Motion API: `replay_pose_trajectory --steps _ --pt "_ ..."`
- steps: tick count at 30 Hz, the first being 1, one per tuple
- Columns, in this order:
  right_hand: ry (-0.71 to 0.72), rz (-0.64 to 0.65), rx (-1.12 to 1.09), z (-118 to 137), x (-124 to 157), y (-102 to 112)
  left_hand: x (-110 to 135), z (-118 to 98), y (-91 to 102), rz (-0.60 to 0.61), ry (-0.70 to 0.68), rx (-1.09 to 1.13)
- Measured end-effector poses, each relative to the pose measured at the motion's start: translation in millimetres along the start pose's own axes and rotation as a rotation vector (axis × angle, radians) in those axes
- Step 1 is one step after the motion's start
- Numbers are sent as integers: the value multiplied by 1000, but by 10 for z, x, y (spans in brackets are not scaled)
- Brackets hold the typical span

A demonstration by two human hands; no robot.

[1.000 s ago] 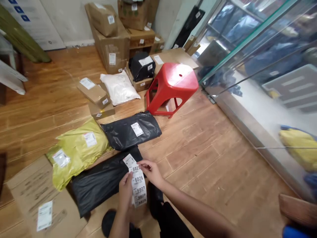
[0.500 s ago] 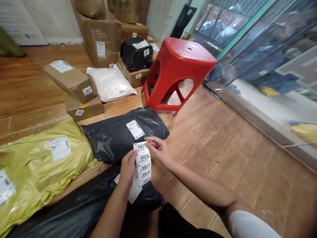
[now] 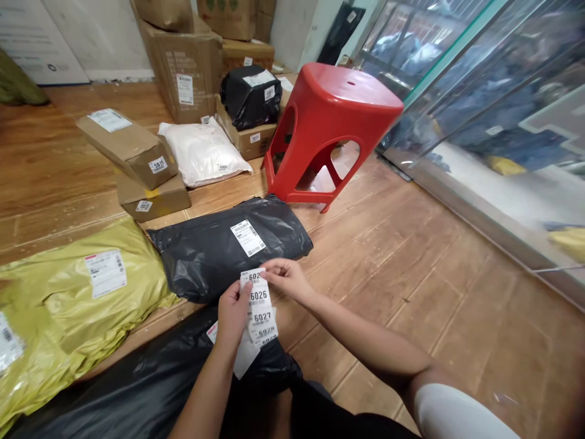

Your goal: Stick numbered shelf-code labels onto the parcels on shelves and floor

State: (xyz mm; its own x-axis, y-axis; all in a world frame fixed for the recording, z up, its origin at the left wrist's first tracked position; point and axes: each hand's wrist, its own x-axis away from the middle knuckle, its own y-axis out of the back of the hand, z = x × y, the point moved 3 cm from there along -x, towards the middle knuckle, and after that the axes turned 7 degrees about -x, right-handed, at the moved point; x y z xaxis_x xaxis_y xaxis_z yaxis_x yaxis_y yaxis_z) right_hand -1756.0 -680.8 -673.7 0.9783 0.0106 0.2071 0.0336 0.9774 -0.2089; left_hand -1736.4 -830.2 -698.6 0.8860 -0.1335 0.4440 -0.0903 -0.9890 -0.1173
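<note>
A strip of white number labels hangs between my hands, printed 6026, 6027 and on down. My left hand pinches the strip's left edge near the top, thumb on the paper. With thumb and fingertips, my right hand grips the upper right corner, covering the last digit of the top label. Just beyond the strip lies a black plastic parcel with a white shipping label. Below my hands another black parcel stretches to the lower left, partly hidden by my left forearm.
A yellow parcel lies at left. Behind are stacked cardboard boxes, a white parcel and a black-wrapped parcel on a box. A red plastic stool stands beyond the black parcel. Glass panels line the right side.
Both hands have shifted slightly down and left with the label strip. My right fingers now cover the top label's last digit, and my left thumb has moved onto the paper.
</note>
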Motion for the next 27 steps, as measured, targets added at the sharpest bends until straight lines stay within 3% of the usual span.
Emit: replay_pose_trajectory --steps 3,5,8,9,12,14,16,19,23,27 --pt "-69 26 71 -274 -25 129 -59 235 -16 -81 -11 -250" --pt "-11 -80 169 -328 -112 415 -40 412 -63 -49 5 -302" --pt "150 -397 315 -101 -382 1213 105 647 -118 101 14 -397" --pt "168 -447 336 14 -510 1516 179 716 -117 157 16 -430" --pt "150 -477 419 276 -940 2289 419 919 -43 242 67 -464" --pt "110 -436 468 272 -1202 2547 552 1061 34 246 129 -445" --pt "82 -384 493 129 -1404 2579 647 1181 98 231 185 -393" --pt "57 -332 491 -172 -1559 2402 750 1232 166 164 231 -358" --pt "20 -380 462 -376 -1532 2260 908 1044 216 53 215 -365" --pt "8 -474 491 -336 -1365 2188 1082 903 224 -13 245 -150"
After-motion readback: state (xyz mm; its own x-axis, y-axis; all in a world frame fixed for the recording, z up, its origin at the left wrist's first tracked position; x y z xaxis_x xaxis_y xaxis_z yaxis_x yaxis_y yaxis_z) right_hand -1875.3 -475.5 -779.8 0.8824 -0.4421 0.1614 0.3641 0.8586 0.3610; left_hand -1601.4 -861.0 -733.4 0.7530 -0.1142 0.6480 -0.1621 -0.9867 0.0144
